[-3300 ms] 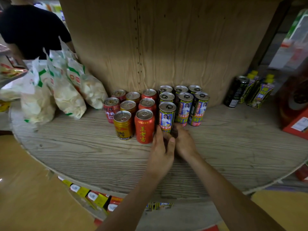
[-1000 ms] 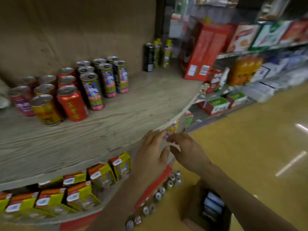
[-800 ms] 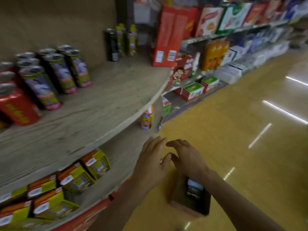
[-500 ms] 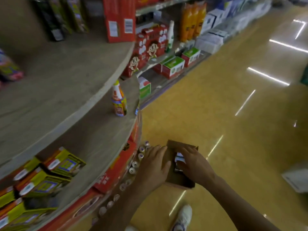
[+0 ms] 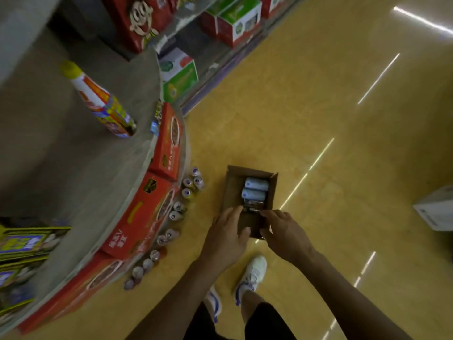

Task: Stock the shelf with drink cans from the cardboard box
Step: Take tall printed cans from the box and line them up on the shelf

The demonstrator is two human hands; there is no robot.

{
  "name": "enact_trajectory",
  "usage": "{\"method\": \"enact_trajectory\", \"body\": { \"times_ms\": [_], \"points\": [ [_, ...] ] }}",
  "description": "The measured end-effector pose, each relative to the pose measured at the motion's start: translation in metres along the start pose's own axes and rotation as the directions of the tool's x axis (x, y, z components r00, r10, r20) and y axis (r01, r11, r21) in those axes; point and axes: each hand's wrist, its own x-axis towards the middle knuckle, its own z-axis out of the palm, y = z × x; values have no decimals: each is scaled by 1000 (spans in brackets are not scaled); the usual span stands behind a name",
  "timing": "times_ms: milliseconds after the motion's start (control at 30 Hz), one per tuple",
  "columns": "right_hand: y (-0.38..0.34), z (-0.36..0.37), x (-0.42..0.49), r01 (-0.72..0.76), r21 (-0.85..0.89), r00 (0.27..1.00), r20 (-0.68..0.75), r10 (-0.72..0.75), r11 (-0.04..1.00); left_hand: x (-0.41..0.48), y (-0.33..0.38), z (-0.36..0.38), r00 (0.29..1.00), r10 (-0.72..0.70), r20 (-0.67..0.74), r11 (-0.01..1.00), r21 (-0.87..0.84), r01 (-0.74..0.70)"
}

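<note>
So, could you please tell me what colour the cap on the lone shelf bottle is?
The cap is yellow; the head view shows it best.

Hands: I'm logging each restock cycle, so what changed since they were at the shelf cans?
Both came off the shelf and down to the cardboard box on the floor; left hand and right hand now have fingertips at a dark can lying inside. Unchanged: side by side, nothing lifted.

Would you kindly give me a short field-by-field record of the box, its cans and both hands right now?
Box: cardboard box, open, on the floor
Contents: two pale cans and a dark can, lying down
Left hand: fingers extended, tips at the dark can
Right hand: fingertips at the same can, grip unclear
</note>
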Motion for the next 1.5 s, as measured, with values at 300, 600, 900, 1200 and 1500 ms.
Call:
{"method": "enact_trajectory", "body": {
  "times_ms": [300,600,900,1200,1500],
  "points": [
    [99,146,105,-216,153,975,94,203,964,136,-85,115,992,-24,127,997,72,15],
    [195,311,226,-314,133,946,133,297,940,282,-208,240,979,-27,201,990,139,-1],
    [270,417,339,-341,-60,897,276,344,938,374,-280,317,932,-204,301,979,54,197],
    [304,469,376,-190,-361,941,199,274,913,436,-326,344,925,-229,305,969,163,186],
    [305,476,373,-225,-333,959,89,268,916,431,-333,353,890,-217,401,976,114,186]
  ]
}}
